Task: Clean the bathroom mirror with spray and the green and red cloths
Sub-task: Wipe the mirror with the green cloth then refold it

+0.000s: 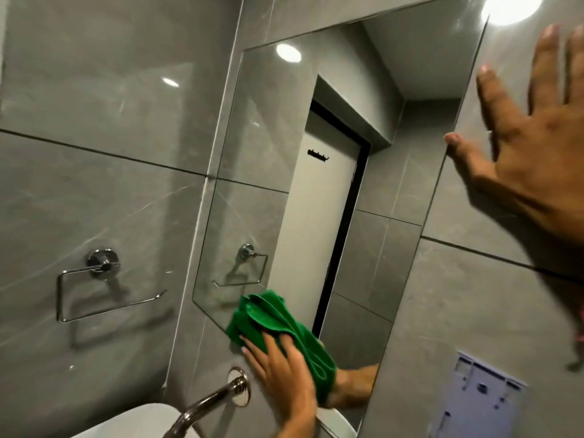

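Note:
The mirror hangs tilted across the grey tiled wall. My left hand presses a bunched green cloth against the mirror's lower left corner, fingers spread flat over the cloth. My right hand rests open on the wall at the mirror's right edge, thumb touching the edge, holding nothing. The reflection of my left forearm shows in the glass beside the cloth. No spray bottle or red cloth is in view.
A chrome tap curves out of the wall just below my left hand, over a white basin. A chrome towel ring is fixed to the left wall. A pale blue sticker sits at the lower right.

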`<state>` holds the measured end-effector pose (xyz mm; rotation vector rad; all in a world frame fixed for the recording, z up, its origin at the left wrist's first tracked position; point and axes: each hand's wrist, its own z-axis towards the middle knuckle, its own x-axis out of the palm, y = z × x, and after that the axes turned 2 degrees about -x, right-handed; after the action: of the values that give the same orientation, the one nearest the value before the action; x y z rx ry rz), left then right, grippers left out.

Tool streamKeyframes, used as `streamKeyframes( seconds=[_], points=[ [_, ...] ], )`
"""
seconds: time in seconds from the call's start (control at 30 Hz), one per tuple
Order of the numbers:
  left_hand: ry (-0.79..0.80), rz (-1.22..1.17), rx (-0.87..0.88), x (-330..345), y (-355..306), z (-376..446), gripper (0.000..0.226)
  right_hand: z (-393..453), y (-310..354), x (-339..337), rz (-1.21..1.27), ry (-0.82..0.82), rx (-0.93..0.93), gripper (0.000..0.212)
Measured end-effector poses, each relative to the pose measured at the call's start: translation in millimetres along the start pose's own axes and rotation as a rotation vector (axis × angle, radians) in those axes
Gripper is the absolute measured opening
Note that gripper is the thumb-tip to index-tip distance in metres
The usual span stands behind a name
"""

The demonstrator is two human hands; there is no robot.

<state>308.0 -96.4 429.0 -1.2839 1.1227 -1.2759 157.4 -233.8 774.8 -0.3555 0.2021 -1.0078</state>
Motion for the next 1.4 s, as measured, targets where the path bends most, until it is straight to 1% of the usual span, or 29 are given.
streamKeyframes(
  seconds=[0.03,0.07,0.13,0.2,0.27,0.37,0.47,0.53,0.6,0.67,0.7,0.77,0.8,0.87,0.9,0.93,0.97,1.03,1.07,1.1,1.13,1.17,1.2,1.23,1.27,1.3,1.33,1.37,1.4],
  points=[
    [0.022,-0.023,-0.016,5.8,-8.7,-25.9,0.055,2.1,1.8,-12.3,0.055,-0.011,-0.032,0.096],
    [0.049,-0.054,-0.021,13.1,-23.9,-49.1,0.056,2.9,2.4,-24.5,0.018,-0.040,-0.037,0.092],
    [0.088,-0.105,0.005,23.3,-61.1,-80.2,0.060,-2.9,5.6,-45.0,0.053,0.001,-0.051,0.081],
    [0.089,-0.152,0.055,32.2,-108.2,-90.7,0.062,-8.5,11.9,-65.7,0.145,0.059,-0.058,0.068],
    [0.100,-0.222,0.195,42.8,-180.2,-87.0,0.064,-11.4,9.9,-83.0,0.330,0.074,0.004,0.062],
    [0.086,-0.351,0.436,54.0,-302.0,-77.2,0.067,-17.2,-5.3,-93.9,0.675,0.021,0.137,0.059],
    [0.164,-0.408,0.710,57.0,-401.2,-94.6,0.073,-25.2,-37.0,-102.0,0.872,-0.075,0.228,0.055],
    [0.253,-0.463,0.862,56.7,-436.6,-115.6,0.086,-24.9,-53.6,-109.3,1.013,-0.072,0.322,0.051],
    [0.360,-0.523,1.047,51.3,-451.7,-138.8,0.097,-15.0,-67.9,-121.6,1.211,-0.110,0.470,0.046],
    [0.436,-0.524,1.290,46.8,-450.0,-159.8,0.100,-0.6,-85.1,-143.9,1.466,-0.227,0.672,0.048],
    [0.474,-0.492,1.414,45.6,-446.2,-167.2,0.099,3.4,-96.3,-157.2,1.605,-0.255,0.744,0.055],
    [0.546,-0.412,1.656,40.9,-435.6,-179.8,0.095,8.5,-120.5,-182.5,1.844,-0.205,0.805,0.070],
    [0.571,-0.360,1.767,38.4,-427.9,-185.9,0.093,9.6,-132.0,-193.9,1.895,-0.153,0.811,0.069],
    [0.579,-0.240,1.959,30.7,-412.1,-194.5,0.083,5.3,-142.7,-213.9,1.882,0.001,0.730,0.047],
    [0.554,-0.198,2.017,25.5,-404.0,-198.5,0.078,-1.2,-145.6,-220.8,1.834,0.062,0.688,0.032],
    [0.516,-0.182,2.054,19.9,-397.7,-199.0,0.074,-6.1,-146.4,-224.9,1.791,0.093,0.664,0.021],
    [0.494,-0.198,2.062,15.1,-389.5,-202.1,0.072,-14.5,-148.1,-228.5,1.750,0.093,0.678,0.021],
    [0.366,-0.213,2.024,2.2,-375.1,-201.8,0.076,-28.6,-145.0,-233.3,1.724,0.066,0.722,0.029],
    [0.316,-0.205,1.961,-5.0,-367.0,-201.2,0.084,-36.8,-141.7,-235.9,1.715,0.053,0.740,0.030],
    [0.326,-0.201,1.872,-12.8,-358.4,-200.8,0.096,-46.9,-139.3,-238.9,1.701,0.047,0.750,0.031],
    [0.392,-0.195,1.767,-20.4,-347.5,-201.2,0.109,-58.5,-137.2,-241.9,1.686,0.047,0.763,0.032],
    [0.488,-0.185,1.643,-27.7,-335.9,-199.4,0.123,-70.4,-134.7,-243.8,1.681,0.043,0.777,0.033],
    [0.619,-0.165,1.497,-34.0,-325.5,-196.5,0.135,-80.1,-131.7,-245.2,1.682,0.035,0.790,0.032],
    [0.803,-0.161,1.303,-39.3,-310.8,-196.6,0.144,-93.5,-130.2,-248.2,1.677,0.030,0.808,0.032],
    [1.011,-0.181,1.061,-46.3,-299.5,-195.0,0.148,-102.8,-127.3,-250.3,1.684,0.023,0.819,0.033],
    [1.243,-0.225,0.774,-50.8,-283.0,-194.0,0.145,-115.6,-123.2,-253.8,1.695,0.024,0.839,0.035],
    [1.457,-0.278,0.488,-53.2,-266.4,-191.7,0.131,-128.3,-119.6,-256.4,1.707,0.029,0.860,0.036],
    [1.617,-0.308,0.266,-55.4,-250.1,-191.3,0.109,-141.3,-115.2,-258.1,1.712,0.042,0.883,0.035],
    [1.707,-0.310,0.100,-56.6,-230.7,-193.4,0.084,-157.6,-109.5,-259.4,1.712,0.067,0.914,0.034]
  ],
)
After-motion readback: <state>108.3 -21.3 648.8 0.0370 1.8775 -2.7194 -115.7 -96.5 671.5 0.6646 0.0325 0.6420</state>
